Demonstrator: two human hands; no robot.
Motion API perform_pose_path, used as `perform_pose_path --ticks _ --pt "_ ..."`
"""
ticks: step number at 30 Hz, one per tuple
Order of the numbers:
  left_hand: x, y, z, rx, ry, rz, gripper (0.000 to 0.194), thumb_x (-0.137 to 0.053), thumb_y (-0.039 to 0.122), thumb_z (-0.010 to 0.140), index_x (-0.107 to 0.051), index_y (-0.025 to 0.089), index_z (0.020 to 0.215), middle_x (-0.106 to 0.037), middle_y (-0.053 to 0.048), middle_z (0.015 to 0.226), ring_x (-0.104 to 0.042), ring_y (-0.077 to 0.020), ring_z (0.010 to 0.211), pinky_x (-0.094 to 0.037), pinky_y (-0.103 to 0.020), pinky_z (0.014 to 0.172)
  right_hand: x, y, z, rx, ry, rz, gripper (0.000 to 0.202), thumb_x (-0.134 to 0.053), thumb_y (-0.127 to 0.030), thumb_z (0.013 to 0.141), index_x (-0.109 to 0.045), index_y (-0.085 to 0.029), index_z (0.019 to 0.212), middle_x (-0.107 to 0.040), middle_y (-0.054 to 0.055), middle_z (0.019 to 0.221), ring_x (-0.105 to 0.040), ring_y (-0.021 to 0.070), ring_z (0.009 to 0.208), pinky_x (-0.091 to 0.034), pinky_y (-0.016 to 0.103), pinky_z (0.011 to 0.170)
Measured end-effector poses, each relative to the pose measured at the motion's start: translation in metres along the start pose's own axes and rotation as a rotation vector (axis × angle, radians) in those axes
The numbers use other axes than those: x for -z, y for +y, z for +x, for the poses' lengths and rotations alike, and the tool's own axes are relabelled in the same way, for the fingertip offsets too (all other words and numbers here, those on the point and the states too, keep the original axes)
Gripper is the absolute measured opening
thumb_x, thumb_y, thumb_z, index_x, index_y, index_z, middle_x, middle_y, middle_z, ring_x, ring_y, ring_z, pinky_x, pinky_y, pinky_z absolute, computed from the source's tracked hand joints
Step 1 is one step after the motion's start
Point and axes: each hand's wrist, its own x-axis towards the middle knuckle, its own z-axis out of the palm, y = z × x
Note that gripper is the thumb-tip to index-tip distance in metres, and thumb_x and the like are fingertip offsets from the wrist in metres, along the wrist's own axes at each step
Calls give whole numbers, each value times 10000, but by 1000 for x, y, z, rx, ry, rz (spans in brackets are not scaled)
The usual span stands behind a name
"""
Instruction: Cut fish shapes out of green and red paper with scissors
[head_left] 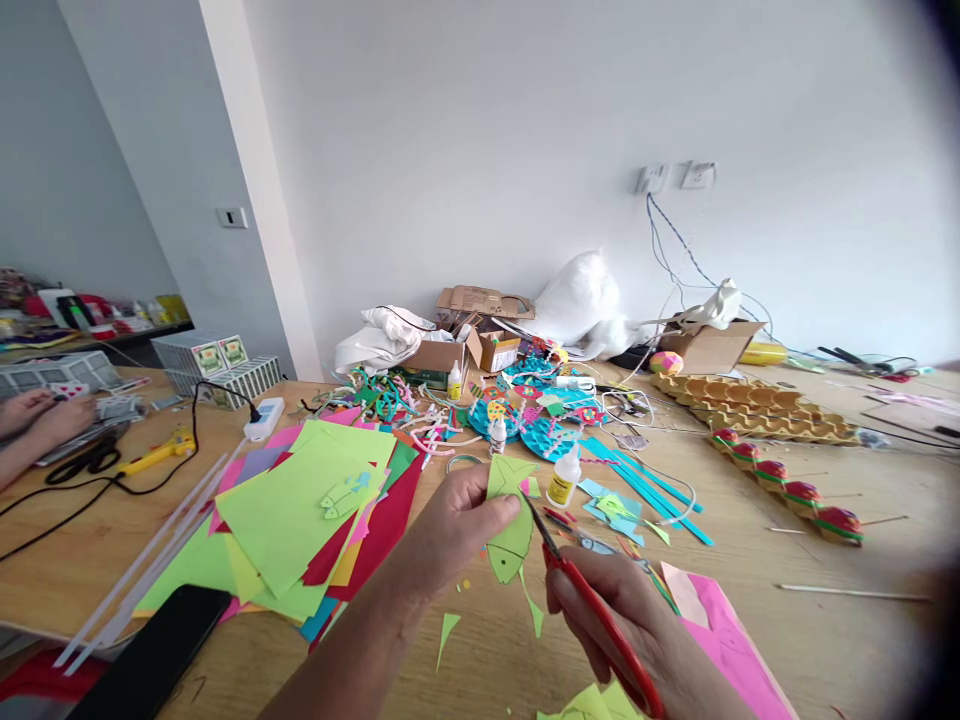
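Pinched between the thumb and fingers of my left hand [471, 508] is a green paper fish [507, 552], its head pointing down and a face drawn on it. My right hand [626, 605] is wrapped round red-handled scissors [592, 600], whose blades meet the right edge of the fish near its tail. A thin green strip [532, 603] hangs from beside the fish. Below lies a small green paper scrap [448, 632] on the table. More green paper [589, 704] shows at the bottom edge, partly cut off.
Coloured paper sheets [292, 510] are piled at left, near a black phone [154, 655] and a yellow glue gun [159, 452]. A glue bottle [564, 478] stands ahead. Pink paper [731, 640] lies right, egg cartons [750, 405] beyond. Another person's hands [52, 420] are at far left.
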Motion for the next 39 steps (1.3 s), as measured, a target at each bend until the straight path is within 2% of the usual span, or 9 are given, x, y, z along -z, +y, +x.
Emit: perform_pose_path --ticks 7,13,18,26,31,39 --pt "2 -1 0 -9 -14 -1 168 -552 315 741 -552 146 742 -457 18 638 -418 -96 590 -340 -210 559 3 -2 2 37 20 -192 510 -319 -654 823 -386 -198 607 -308 -65 477 -368 91 432 -253 194 392" --pt "2 1 0 -36 -32 16 155 -530 273 759 -599 136 778 -487 9 674 -403 -85 596 -333 -197 553 4 -8 -2 28 -14 -161 484 -308 -619 849 -419 -191 654 -362 -60 493 -366 88 437 -269 199 413" --pt "1 3 0 -36 -44 23 167 -518 251 765 -631 136 810 -505 1 697 -416 -89 612 -351 -199 568 4 -7 -1 10 8 -155 431 -342 -548 867 -417 -193 635 -349 -69 458 -351 83 416 -239 196 407" --pt "1 3 -1 -11 -26 34 142 -524 264 757 -591 139 762 -484 10 662 -407 -87 590 -345 -189 543 6 -7 -2 -3 -1 -164 411 -358 -522 870 -397 -198 621 -330 -70 459 -371 88 423 -236 189 393" --pt "1 4 -1 -23 -40 40 136 -516 261 760 -573 138 757 -465 16 644 -385 -82 569 -324 -185 519 6 -5 -1 23 23 -248 391 -334 -476 887 -379 -200 613 -303 -71 456 -371 90 413 -231 198 393" --pt "5 -1 -1 -56 -37 91 194 -510 325 803 -564 144 758 -439 22 633 -374 -82 573 -316 -190 531 6 -4 0 57 31 -277 436 -341 -543 868 -359 -200 600 -307 -59 511 -367 95 456 -238 208 411"
